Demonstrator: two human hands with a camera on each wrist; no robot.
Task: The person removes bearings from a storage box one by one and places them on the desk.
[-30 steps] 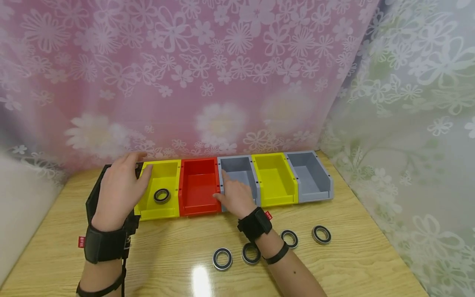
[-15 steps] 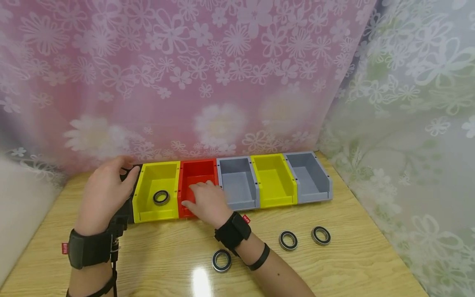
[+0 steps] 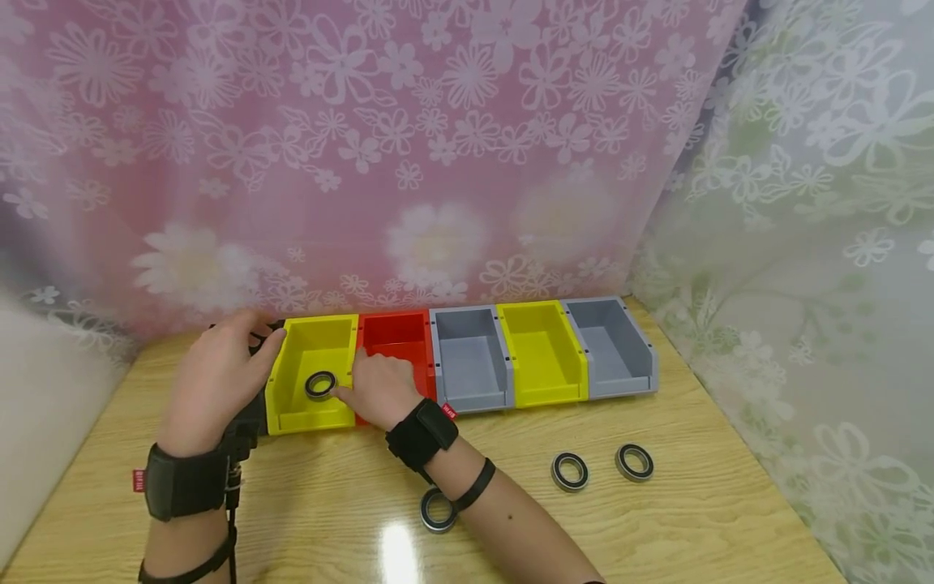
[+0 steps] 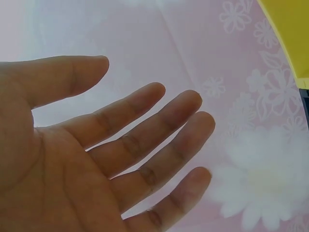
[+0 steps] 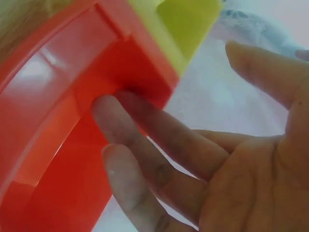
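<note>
My right hand [image 3: 383,389] is over the red bin [image 3: 397,328], palm down, its thumb reaching across toward the left yellow bin [image 3: 310,422]. In the right wrist view its fingers [image 5: 120,125] are loosely bent at the red bin, and nothing is held. Inside that yellow bin lies a ball bearing [image 3: 321,397] with a dark seal, close to the right thumb. At the far left my left hand [image 3: 212,389] hovers by a black bin [image 3: 251,418], which it largely covers. The left wrist view shows its fingers [image 4: 159,140] spread and the palm bare.
Right of the red bin stand a grey bin [image 3: 470,401], a second yellow bin [image 3: 550,395] and another grey bin [image 3: 619,389]. On the wooden table [image 3: 328,503] lie bearings [image 3: 558,472], one partly behind the right forearm. A flowered curtain [image 3: 438,162] hangs behind.
My right hand has moved left from the middle grey bin, across the red bin, toward the left yellow one. My left hand has shifted slightly left. One table bearing is now hidden behind the right forearm.
</note>
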